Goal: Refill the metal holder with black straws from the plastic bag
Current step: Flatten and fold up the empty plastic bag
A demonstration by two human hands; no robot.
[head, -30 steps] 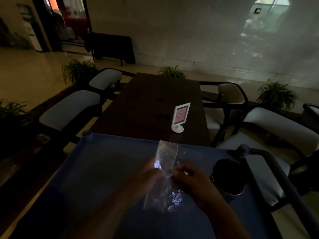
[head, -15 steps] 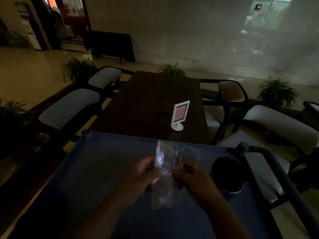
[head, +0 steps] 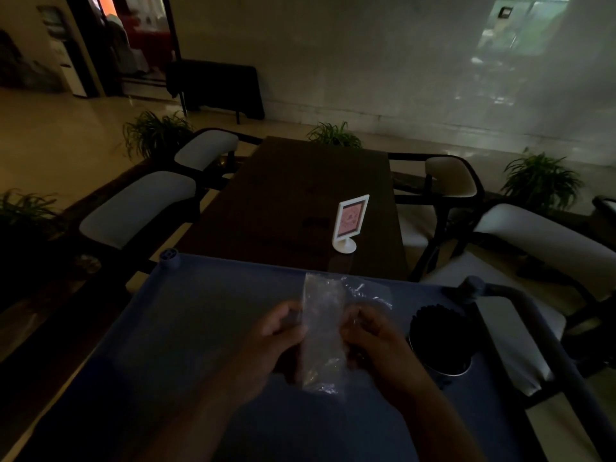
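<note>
A clear, crinkled plastic bag (head: 323,331) hangs upright between both hands above the blue cart top (head: 186,328). My left hand (head: 276,338) pinches its left edge and my right hand (head: 373,338) pinches its right edge. I see no straws inside the bag. To the right stands the round metal holder (head: 450,370), packed with black straws (head: 433,328) standing on end. The holder is about a hand's width from my right hand.
A grey cart handle (head: 546,331) curves along the right side. Beyond the cart is a dark wooden table (head: 300,201) with a white sign stand (head: 348,225). White-cushioned chairs (head: 140,208) flank the table, and potted plants stand around them.
The bag has been turned and drawn in between the hands, its top now lower and more crumpled. Both hands shifted slightly closer to the bag's middle.
</note>
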